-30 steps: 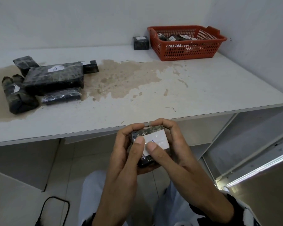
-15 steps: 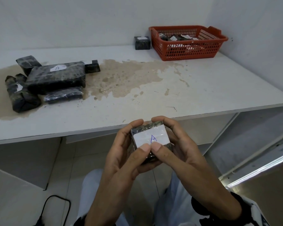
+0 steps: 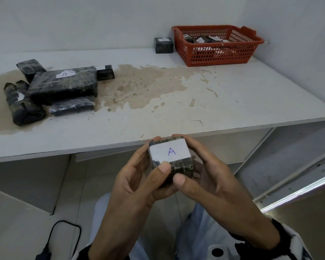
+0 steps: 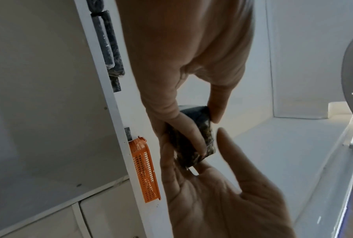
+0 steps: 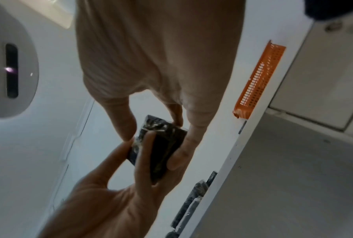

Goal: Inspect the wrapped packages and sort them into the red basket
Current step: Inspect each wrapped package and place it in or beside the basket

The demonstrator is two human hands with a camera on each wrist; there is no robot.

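Both hands hold a small dark wrapped package (image 3: 178,167) in front of the table edge, above my lap. Its white label (image 3: 170,151) faces up and shows a blue letter A. My left hand (image 3: 152,162) grips the package's left side, thumb on the near edge. On the other side my right hand (image 3: 192,166) does the same. The left wrist view shows the package (image 4: 207,136) pinched by the left hand (image 4: 208,128). In the right wrist view the right hand (image 5: 154,139) clasps it too. The red basket (image 3: 218,59) stands at the table's far right corner with several packages inside.
Several dark wrapped packages (image 3: 64,85) lie in a cluster at the table's left, one labelled A. A small package (image 3: 163,45) stands just left of the basket. A brown stain (image 3: 143,85) covers the table's middle. A black cable (image 3: 64,231) lies on the floor.
Both thumbs have slid down off the white label, so the letter A shows in full. The package has tilted up a little toward me.
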